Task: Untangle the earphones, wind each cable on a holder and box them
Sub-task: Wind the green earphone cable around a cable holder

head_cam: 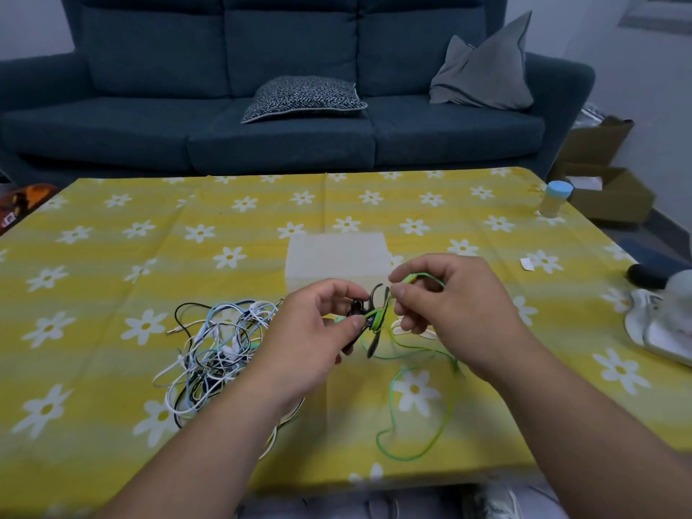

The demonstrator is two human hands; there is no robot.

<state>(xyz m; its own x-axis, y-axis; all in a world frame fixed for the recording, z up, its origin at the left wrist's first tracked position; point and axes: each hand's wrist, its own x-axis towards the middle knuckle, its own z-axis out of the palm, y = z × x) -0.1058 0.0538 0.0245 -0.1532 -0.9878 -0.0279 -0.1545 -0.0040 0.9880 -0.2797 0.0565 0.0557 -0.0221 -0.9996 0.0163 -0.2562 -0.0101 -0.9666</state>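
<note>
Grip: L hand (pixel 318 333) pinches black holder (pixel 372 340), R hand (pixel 449 294) pinches green cable (pixel 452 398), both above table (pixel 149 256).

Blue sofa (pixel 284 118) behind yellow daisy-cloth table (pixel 112 256); grey wall (pixel 636 69)

No legible text (packet (pixel 22 204) lettering too blurred).

The box (pixel 337 256) stands at the middle of the table (pixel 112 264), the holder (pixel 370 318) just before it, the tangle of cables (pixel 213 346) to their left. A bottle (pixel 556 199) stands at the far right corner.
</note>
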